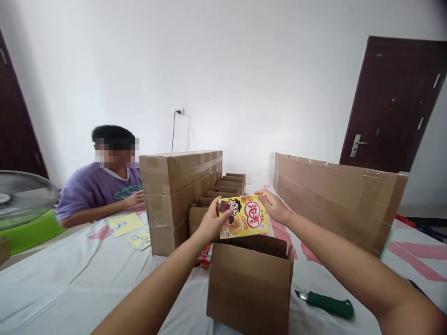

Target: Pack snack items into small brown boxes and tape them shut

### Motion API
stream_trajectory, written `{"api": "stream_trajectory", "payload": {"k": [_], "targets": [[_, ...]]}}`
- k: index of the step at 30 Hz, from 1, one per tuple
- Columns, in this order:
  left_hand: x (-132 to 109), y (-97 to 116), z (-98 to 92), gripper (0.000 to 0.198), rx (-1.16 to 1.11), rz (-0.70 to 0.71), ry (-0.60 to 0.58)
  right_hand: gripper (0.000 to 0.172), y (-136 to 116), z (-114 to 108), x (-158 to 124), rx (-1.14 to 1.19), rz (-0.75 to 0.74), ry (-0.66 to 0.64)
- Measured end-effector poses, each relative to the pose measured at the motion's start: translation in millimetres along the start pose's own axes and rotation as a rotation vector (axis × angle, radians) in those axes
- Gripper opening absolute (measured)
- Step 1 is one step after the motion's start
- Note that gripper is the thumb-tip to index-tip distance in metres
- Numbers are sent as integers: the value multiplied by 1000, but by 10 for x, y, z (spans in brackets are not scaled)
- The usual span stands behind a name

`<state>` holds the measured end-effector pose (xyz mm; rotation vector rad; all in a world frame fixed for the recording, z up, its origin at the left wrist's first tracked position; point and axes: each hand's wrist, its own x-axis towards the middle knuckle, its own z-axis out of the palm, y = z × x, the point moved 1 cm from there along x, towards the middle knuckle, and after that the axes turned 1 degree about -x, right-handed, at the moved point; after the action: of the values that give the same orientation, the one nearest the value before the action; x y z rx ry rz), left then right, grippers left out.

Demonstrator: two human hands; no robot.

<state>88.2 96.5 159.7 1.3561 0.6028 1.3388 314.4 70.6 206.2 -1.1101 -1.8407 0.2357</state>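
Note:
Between my two hands is a yellow snack box (244, 222) with a cartoon face and red lettering, tilted over an open cardboard box (249, 288). My left hand (213, 221) grips its left end, thumb across the front. At the upper right corner, my right hand (274, 204) pinches it between thumb and fingers. The inside of the cardboard box is mostly hidden from me. A red snack packet (205, 257) lies just left of that box, partly covered by my left forearm. To the right, a green-handled knife (328, 304) rests on the cloth.
Stacked long cartons (159, 204) form a wall left of a row of open boxes (228, 184). A tall cardboard panel (338, 200) stands on the right. Across the table sits a person (101, 190) in a purple shirt, near yellow cards (125, 224). A fan (24, 197) is far left.

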Motion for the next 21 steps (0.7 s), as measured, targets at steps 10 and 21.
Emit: {"api": "stream_trajectory", "payload": {"k": [10,21], "targets": [[545,-171,-195,85,-71,79,75,58,514,506,317,388,246,-19],[27,-201,-588,85,44,-124,-96,52,311,47,-156,749,374,139]]}}
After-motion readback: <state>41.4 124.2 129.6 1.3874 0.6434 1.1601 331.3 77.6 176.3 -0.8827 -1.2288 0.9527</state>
